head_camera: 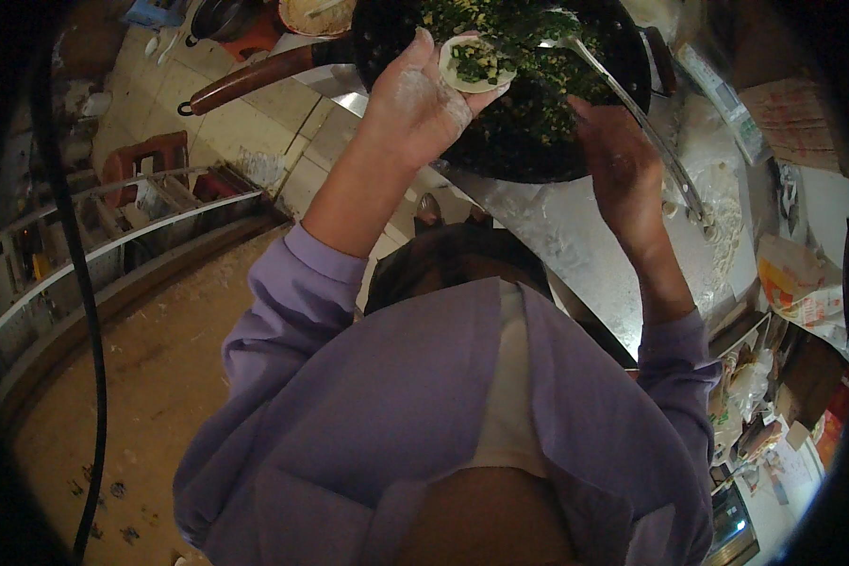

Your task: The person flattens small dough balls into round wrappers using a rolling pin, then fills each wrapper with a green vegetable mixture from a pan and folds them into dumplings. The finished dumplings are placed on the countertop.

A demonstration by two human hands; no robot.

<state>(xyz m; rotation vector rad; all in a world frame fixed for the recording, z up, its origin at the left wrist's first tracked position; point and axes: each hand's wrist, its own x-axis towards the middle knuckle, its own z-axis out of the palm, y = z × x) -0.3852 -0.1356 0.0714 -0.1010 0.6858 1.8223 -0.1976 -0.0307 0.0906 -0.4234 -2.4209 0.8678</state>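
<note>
My left hand, dusted with flour, cups a small round dough wrapper. Chopped green filling with yellowish bits lies heaped in the middle of the wrapper. Below and beyond it is a black wok holding more of the same chopped greens. My right hand is over the near right part of the wok, its fingertips partly hidden. A long-handled metal spoon has its head in the greens, and its handle slants down past my right hand. Whether that hand grips anything is unclear.
The wok's brown handle juts out left. It stands at a floury metal worktop. Rightwards are a long box and a printed plastic bag. A ladder-like frame and a dark cable lie leftwards.
</note>
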